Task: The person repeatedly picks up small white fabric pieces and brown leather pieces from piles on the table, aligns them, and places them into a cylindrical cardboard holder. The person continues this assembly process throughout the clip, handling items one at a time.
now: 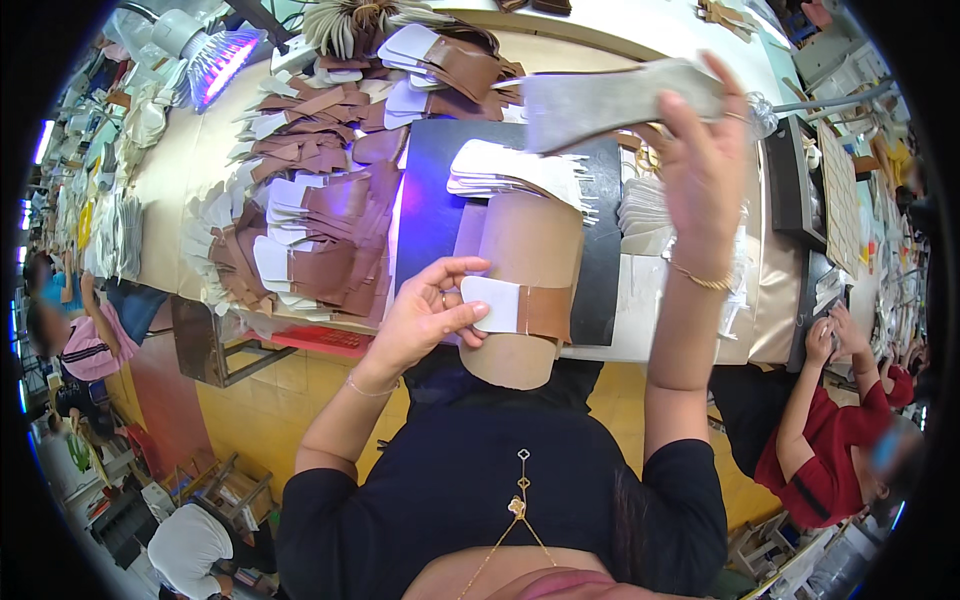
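1. A small white-and-brown leather piece (518, 308) is being pinched by the left hand (425, 315); the thumb is lying on its white end and the other fingers (462, 268) are curling over its top edge, closed on it.
2. The piece is being held flat against a tan cardboard template (525, 290), which is lying on a dark mat (430, 215) at the near edge of the table (190, 160). Its long axis is running sideways, away from the left fingers toward the right hand's side.
3. A grey flat cut-out (600, 100) is being held up by the right hand (705, 165), well above and beyond the left fingers; the fingers are closed on its end.
4. The left hand is the nearer one to the small piece; the right is well apart from it.
5. The template's lower end is overhanging the table. How the grey cut-out is being gripped underneath cannot be told, as the palm is hiding it.
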The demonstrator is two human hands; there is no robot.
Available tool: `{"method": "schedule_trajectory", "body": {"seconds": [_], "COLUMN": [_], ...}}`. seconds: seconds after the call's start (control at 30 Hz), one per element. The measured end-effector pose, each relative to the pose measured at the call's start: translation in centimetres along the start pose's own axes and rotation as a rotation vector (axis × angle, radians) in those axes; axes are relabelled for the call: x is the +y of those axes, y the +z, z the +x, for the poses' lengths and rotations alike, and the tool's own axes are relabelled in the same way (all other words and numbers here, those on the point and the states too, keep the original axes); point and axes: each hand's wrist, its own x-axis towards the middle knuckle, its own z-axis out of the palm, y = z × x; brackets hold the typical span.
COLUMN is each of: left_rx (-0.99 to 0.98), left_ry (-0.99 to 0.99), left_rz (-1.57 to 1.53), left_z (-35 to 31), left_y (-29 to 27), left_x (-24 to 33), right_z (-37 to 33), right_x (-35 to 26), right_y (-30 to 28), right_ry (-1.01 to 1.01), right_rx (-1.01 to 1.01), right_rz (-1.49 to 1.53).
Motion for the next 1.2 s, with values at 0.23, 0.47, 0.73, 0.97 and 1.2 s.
{"method": "schedule_trajectory", "body": {"seconds": [0.23, 0.47, 0.73, 0.97, 1.2], "left_rx": [-0.002, 0.001, 0.031, 0.034, 0.028], "left_ry": [0.029, 0.006, -0.01, -0.034, -0.087], "left_rz": [-0.01, 0.029, 0.041, 0.014, 0.033], "left_z": [0.3, 0.6, 0.7, 1.3, 1.7], "left_y": [-0.3, -0.5, -0.4, -0.8, -1.3], "left_x": [-0.1, -0.3, -0.2, -0.3, -0.2], "right_z": [-0.6, -2.3, -4.0, -10.1, -18.6], "right_x": [10.1, 10.7, 9.6, 0.8, -2.0], "right_y": [0.9, -4.0, -3.5, -12.9, -19.5], "right_ry": [0.525, 0.595, 0.038, 0.051, 0.207], "right_rx": [0.137, -0.008, -0.053, -0.08, -0.115], "right_rz": [0.2, -0.316, -1.399, -1.408, -1.88]}}
